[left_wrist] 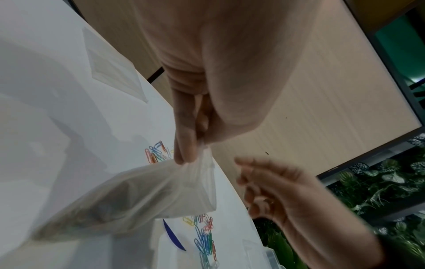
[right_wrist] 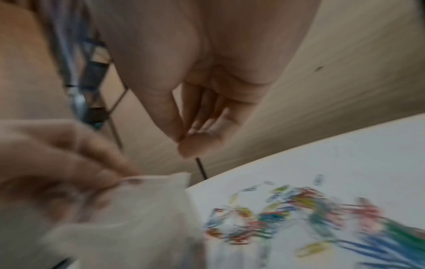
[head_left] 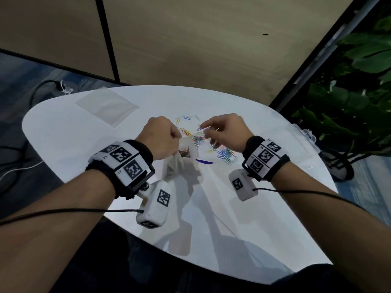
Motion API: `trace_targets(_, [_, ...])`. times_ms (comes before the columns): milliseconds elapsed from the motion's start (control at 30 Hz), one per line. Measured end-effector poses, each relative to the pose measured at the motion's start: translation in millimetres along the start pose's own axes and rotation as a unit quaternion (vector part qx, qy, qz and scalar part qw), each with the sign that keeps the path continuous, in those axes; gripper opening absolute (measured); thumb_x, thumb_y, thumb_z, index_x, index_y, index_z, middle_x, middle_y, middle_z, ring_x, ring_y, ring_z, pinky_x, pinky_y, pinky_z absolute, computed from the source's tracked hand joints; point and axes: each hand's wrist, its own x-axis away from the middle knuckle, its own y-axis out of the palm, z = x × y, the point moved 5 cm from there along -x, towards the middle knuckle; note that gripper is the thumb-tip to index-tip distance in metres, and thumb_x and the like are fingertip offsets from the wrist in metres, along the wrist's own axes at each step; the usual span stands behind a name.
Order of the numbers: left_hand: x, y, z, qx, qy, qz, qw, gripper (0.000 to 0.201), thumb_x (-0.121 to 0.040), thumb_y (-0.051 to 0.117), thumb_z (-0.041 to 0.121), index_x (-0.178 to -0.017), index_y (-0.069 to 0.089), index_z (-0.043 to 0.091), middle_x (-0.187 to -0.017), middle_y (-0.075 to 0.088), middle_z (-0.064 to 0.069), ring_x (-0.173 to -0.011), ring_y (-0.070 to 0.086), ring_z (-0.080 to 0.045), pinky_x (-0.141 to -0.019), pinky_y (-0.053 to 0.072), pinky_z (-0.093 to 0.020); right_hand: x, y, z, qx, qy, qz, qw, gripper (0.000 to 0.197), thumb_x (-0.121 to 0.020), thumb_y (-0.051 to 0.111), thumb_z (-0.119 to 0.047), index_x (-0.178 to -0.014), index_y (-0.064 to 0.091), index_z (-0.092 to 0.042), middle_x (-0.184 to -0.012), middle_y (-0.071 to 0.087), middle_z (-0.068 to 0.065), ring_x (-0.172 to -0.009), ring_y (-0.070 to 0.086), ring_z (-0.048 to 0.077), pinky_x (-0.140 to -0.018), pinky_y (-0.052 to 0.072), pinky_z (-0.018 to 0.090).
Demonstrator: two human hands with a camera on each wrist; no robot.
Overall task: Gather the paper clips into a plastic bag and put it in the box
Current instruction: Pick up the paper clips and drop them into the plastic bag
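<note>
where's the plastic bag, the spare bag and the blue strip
plastic bag [left_wrist: 128, 196], left wrist view, its translucent side wall
spare bag [head_left: 106, 105], head view, middle of the flat sheet
blue strip [head_left: 204, 162], head view, its middle

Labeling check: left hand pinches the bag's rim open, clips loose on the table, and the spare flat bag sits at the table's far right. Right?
Not quite. The spare flat bag lies at the table's far left, per the head view. The left hand does pinch the bag open; clips lie loose.
</note>
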Motion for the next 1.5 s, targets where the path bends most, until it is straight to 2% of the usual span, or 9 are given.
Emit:
trace_targets(133, [1, -6, -5, 0.011, -0.007, 0.003, 1.000, 0.026, -0.084, 0.052, -0.004, -0.090, 0.077, 0.000, -0.077, 0.077, -0.012, -0.073, 0.075, -0.016, -0.083, 0.061, -0.037, -6, -17, 101, 0.082, 0.239, -0.025, 0.967, 0.087, -0.068, 0.088, -0.010, -0.143, 0.044, -0.012, -0.118, 0.061, 0.010, -0.084, 0.068, 0.024, -0.060, 0.062, 0.031])
trace_targets(200, [1, -8, -8, 0.018, -0.012, 0.005, 1.000, 0.025, -0.085, 0.053, -0.003, -0.092, 0.077, 0.001, -0.077, 0.077, -0.012, -0.075, 0.075, -0.016, -0.085, 0.061, -0.036, -4, -11, 135, 0.158, 0.271, -0.050, 0.948, 0.103, -0.065, 0.091, -0.017, -0.150, 0.032, -0.012, -0.144, 0.047, 0.013, -0.110, 0.063, 0.029, -0.081, 0.059, 0.034])
trace_targets(300, [2, -11, -11, 0.016, -0.010, 0.003, 1.000, 0.026, -0.084, 0.053, -0.003, -0.092, 0.077, 0.001, -0.078, 0.077, -0.012, -0.079, 0.074, -0.016, -0.086, 0.060, -0.036, -14, 0, 146, 0.185, 0.229, 0.021, 0.956, 0.089, -0.066, 0.089, -0.030, -0.143, 0.046, -0.014, -0.140, 0.055, 0.010, -0.127, 0.053, 0.026, -0.107, 0.041, 0.031])
trace_targets(567, [4, -6, 1, -0.016, 0.015, -0.008, 1.000, 0.025, -0.087, 0.055, 0.001, -0.099, 0.077, 0.002, -0.097, 0.076, -0.011, -0.090, 0.073, -0.027, -0.087, 0.060, -0.038, -57, 30, 122, 0.303, 0.083, -0.003, 0.949, 0.062, -0.086, 0.069, -0.028, -0.143, 0.046, -0.024, -0.141, 0.037, 0.014, -0.116, 0.053, 0.032, -0.100, 0.044, 0.033])
trace_targets(733, [0, 1, 0, -0.018, 0.007, -0.020, 1.000, 0.024, -0.085, 0.054, -0.003, -0.092, 0.077, 0.000, -0.080, 0.077, -0.012, -0.080, 0.075, -0.026, -0.082, 0.061, -0.040, -61, 36, 113, 0.388, 0.037, 0.005, 0.921, 0.030, -0.087, 0.054, -0.006, -0.109, 0.073, -0.013, -0.104, 0.064, 0.014, -0.095, 0.062, 0.032, -0.081, 0.050, 0.030])
trace_targets(833, [-2, 5, 0, -0.022, 0.011, -0.022, 0.999, 0.024, -0.082, 0.054, -0.004, -0.087, 0.077, -0.001, -0.076, 0.076, -0.012, -0.079, 0.075, -0.028, -0.078, 0.062, -0.042, -60, 25, 111, 0.350, 0.056, 0.034, 0.934, 0.019, -0.086, 0.060, -0.008, -0.093, 0.077, -0.010, -0.087, 0.069, 0.011, -0.085, 0.064, 0.030, -0.070, 0.047, 0.026])
trace_targets(1000, [-3, 7, -1, -0.009, -0.004, -0.022, 1.000, 0.022, -0.085, 0.056, -0.002, -0.094, 0.076, 0.000, -0.081, 0.077, -0.013, -0.077, 0.076, -0.023, -0.081, 0.062, -0.039, -61, -8, 139, 0.045, 0.192, 0.089, 0.976, 0.018, -0.075, 0.083, -0.024, -0.085, 0.079, -0.010, -0.086, 0.077, 0.004, -0.085, 0.071, 0.019, -0.086, 0.055, 0.027])
trace_targets(1200, [-5, 6, 0, -0.006, -0.009, -0.031, 0.999, 0.022, -0.085, 0.053, -0.003, -0.083, 0.074, 0.000, -0.074, 0.072, -0.014, -0.067, 0.077, -0.023, -0.078, 0.062, -0.044, -50, -9, 59, -0.358, 0.114, -0.126, 0.918, 0.020, -0.084, 0.070, -0.008, -0.101, 0.069, 0.004, -0.097, 0.073, 0.012, -0.094, 0.069, 0.018, -0.085, 0.056, 0.020])
trace_targets(1500, [-6, 5, -1, -0.001, -0.017, -0.015, 1.000, 0.028, -0.081, 0.051, -0.002, -0.085, 0.078, 0.005, -0.074, 0.077, -0.012, -0.070, 0.076, -0.020, -0.078, 0.063, -0.037, -23, 47, -24, -0.018, 0.054, -0.278, 0.959, 0.019, -0.086, 0.072, -0.009, -0.096, 0.073, 0.006, -0.096, 0.075, 0.019, -0.092, 0.073, 0.028, -0.096, 0.055, 0.040])
